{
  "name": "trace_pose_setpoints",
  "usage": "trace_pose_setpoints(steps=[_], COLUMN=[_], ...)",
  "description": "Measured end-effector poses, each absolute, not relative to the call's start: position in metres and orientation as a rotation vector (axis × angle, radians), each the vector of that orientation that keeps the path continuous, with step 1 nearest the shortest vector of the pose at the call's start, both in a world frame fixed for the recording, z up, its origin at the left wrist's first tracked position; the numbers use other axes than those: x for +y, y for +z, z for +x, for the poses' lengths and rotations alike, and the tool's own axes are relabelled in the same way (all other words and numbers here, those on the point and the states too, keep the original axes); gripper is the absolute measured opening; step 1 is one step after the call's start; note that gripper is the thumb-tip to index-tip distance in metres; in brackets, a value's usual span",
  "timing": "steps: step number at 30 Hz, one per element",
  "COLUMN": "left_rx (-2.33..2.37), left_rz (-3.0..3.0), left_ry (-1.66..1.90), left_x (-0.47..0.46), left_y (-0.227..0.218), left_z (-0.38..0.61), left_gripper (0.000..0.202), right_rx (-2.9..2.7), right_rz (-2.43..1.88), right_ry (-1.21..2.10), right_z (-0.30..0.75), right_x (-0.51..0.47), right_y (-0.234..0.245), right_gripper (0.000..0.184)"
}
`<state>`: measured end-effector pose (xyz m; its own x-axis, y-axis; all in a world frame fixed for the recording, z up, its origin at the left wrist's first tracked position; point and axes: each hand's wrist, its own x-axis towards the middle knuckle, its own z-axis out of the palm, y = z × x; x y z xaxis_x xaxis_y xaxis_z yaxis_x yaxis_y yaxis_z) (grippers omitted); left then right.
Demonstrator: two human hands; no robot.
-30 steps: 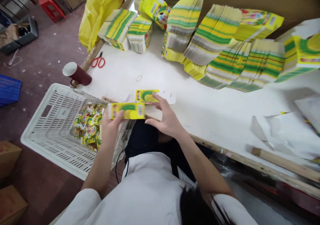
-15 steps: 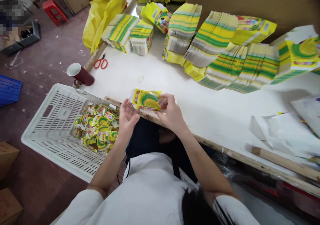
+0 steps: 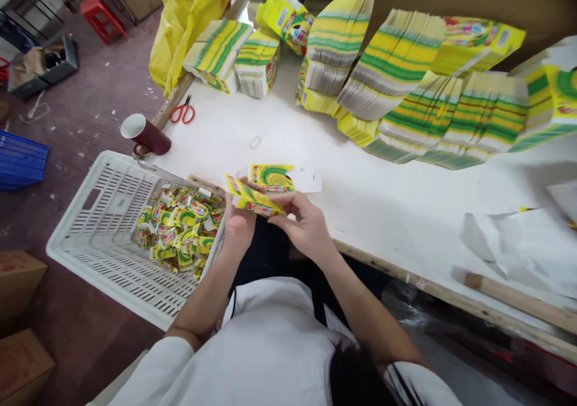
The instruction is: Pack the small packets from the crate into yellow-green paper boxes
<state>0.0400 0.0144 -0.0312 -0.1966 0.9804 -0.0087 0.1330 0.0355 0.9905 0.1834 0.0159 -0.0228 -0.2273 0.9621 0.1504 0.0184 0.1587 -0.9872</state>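
One yellow carton (image 3: pixel 256 203) just beside basket (image 3: pixel 121 201): right end pinched by right hand (image 3: pixel 304 221), left end backed by left hand (image 3: pixel 238 230), fingers mostly hidden, cannot tell how closed. Probably light, stiffish card, crushable; best held by edges. Inside basket, heaped yellow-green packets (image 3: pixel 183 225). Beyond basket, maroon mug (image 3: pixel 155 139), contents unclear.

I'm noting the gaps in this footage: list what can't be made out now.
- Head view: the fine print on the yellow carton between the hands, blurred and tilted.
- Head view: part of the left hand, hidden behind that carton.
- Head view: the white crate's floor beneath the piled small cartons.
- Head view: the rightmost carton stack, cut off by the picture's right edge.
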Motion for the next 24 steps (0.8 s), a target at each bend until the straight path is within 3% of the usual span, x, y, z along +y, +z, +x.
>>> trace_pose_setpoints(steps=[3, 5, 7, 10, 11, 13, 15, 17, 19, 24], left_rx=[1.401, 1.345, 1.255, 1.181, 1.218, 1.335, 1.42, 1.488, 1.545, 1.486], left_rz=[0.992, 1.003, 1.199, 1.624, 1.766, 1.959, 2.004, 2.004, 2.016, 2.089], left_ry=[1.542, 1.56, 1.47, 1.325, 1.232, 0.933, 0.708, 0.677, 0.766, 0.969], left_x=[0.009, 0.009, 0.009, 0.008, 0.007, 0.004, 0.0, -0.003, -0.007, -0.014], left_y=[-0.035, -0.03, -0.018, 0.006, 0.013, 0.022, 0.024, 0.02, 0.013, -0.004], left_z=[0.029, 0.016, 0.0, -0.019, -0.021, -0.016, -0.006, 0.004, 0.011, 0.021], left_gripper=[0.047, 0.039, 0.055, 0.109, 0.118, 0.111, 0.086, 0.067, 0.067, 0.069], right_rx=[-1.547, -1.628, -1.718, -1.882, -1.938, -2.023, -1.993, -1.798, -1.593, -1.346], right_rz=[-1.01, -0.99, -0.998, -0.993, -0.952, -0.856, -0.858, -0.964, -1.026, -1.019], right_ry=[1.061, 0.878, 0.639, 0.275, 0.211, 0.181, 0.241, 0.389, 0.648, 1.352], right_z=[0.199, 0.208, 0.216, 0.221, 0.22, 0.215, 0.208, 0.201, 0.195, 0.179], right_x=[0.021, 0.023, 0.023, 0.022, 0.02, 0.017, 0.013, 0.011, 0.011, 0.012], right_y=[-0.019, -0.017, -0.015, -0.012, -0.011, -0.009, -0.009, -0.011, -0.015, -0.022], right_gripper=[0.004, 0.006, 0.009, 0.018, 0.021, 0.024, 0.022, 0.042, 0.066, 0.058])
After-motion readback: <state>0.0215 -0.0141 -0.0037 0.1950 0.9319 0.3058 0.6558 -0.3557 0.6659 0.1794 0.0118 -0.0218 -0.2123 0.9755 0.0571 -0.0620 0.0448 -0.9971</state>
